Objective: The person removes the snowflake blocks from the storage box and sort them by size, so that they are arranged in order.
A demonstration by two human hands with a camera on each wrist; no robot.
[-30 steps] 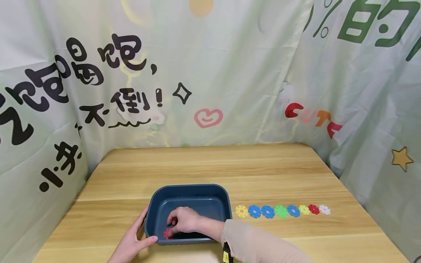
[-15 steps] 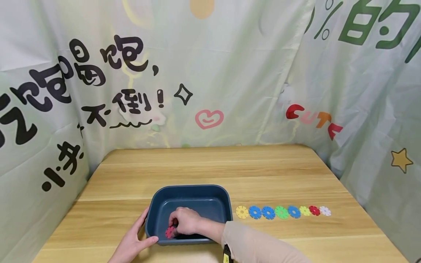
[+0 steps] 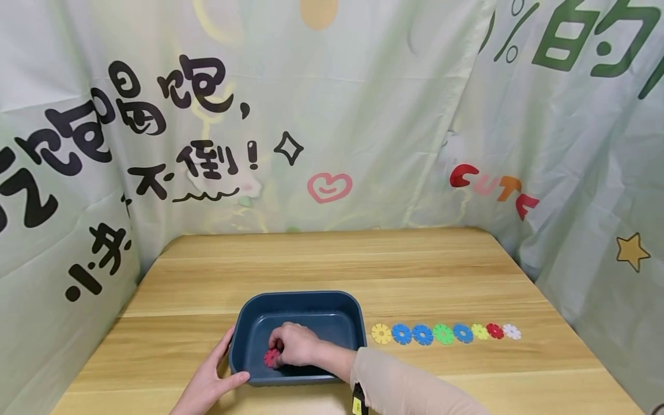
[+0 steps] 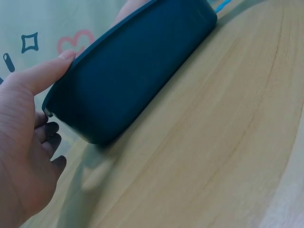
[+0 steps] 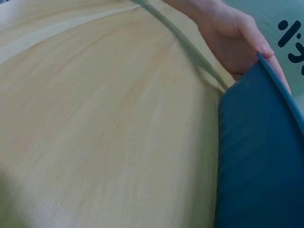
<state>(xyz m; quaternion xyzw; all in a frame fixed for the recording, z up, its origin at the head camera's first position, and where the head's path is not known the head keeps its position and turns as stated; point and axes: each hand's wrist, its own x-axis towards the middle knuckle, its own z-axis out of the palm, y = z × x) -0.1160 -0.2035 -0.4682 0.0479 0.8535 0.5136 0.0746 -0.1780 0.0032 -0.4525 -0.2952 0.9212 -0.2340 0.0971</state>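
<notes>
A dark blue rectangular plastic basin stands near the front of the table. My left hand grips its left front corner, thumb on the rim and fingers along the outer side; the left wrist view shows the thumb on the basin's rim too. Inside the basin, my right hand pinches a red notched plastic disc between thumb and fingers, low over the left part of the floor. The right wrist view has only the basin's outer wall and the left hand; the right hand is hidden there.
Right of the basin, a row of similar discs lies on the wooden table: a yellow disc, several blue ones, a green disc, a small yellow-green one, a small red disc and a white disc. Printed curtains hang behind.
My right hand has moved slightly right and up inside the basin, bringing the red disc away from the front left corner. The left hand and the basin stay put.
</notes>
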